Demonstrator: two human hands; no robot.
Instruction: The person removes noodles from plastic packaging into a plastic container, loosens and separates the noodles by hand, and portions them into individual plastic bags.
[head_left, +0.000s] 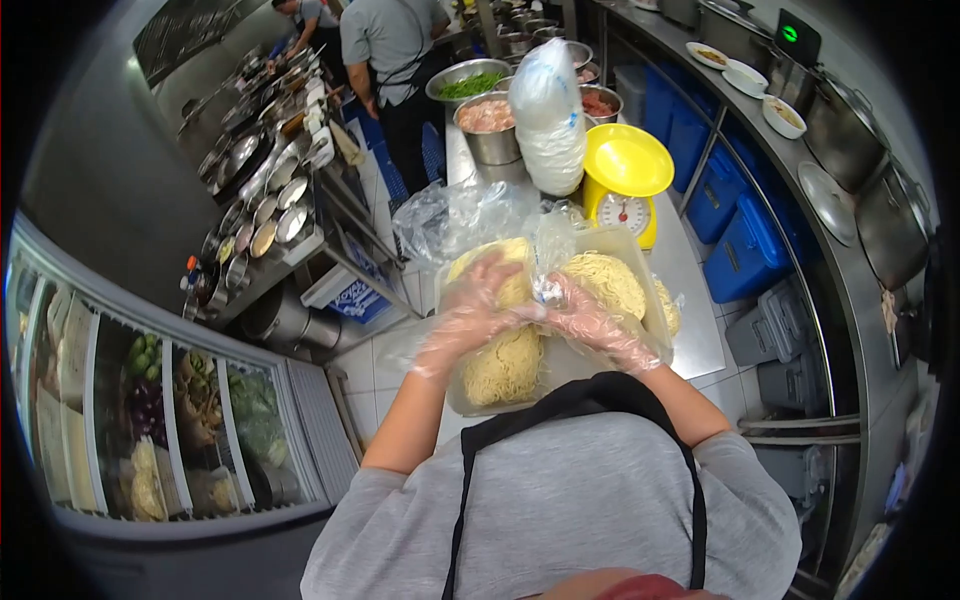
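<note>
My left hand [475,310], in a clear plastic glove, is over the noodles on the left side of a translucent tray [652,290]; motion smears its fingers. My right hand [592,322], gloved too, has its fingers closed on the gathered neck of a clear plastic bag [550,250]. One noodle portion [503,370] lies below my left hand, another [607,284] at the tray's right. Beyond the tray are a yellow scale [628,165], a tall roll of plastic bags [550,125] and crumpled plastic [450,222].
Metal bowls of meat [487,118] and chopped greens [470,85] stand at the table's far end. Two co-workers [385,50] are at the upper left. A glass-fronted fridge [170,400] stands left; a steel counter with pots [845,130] runs along the right.
</note>
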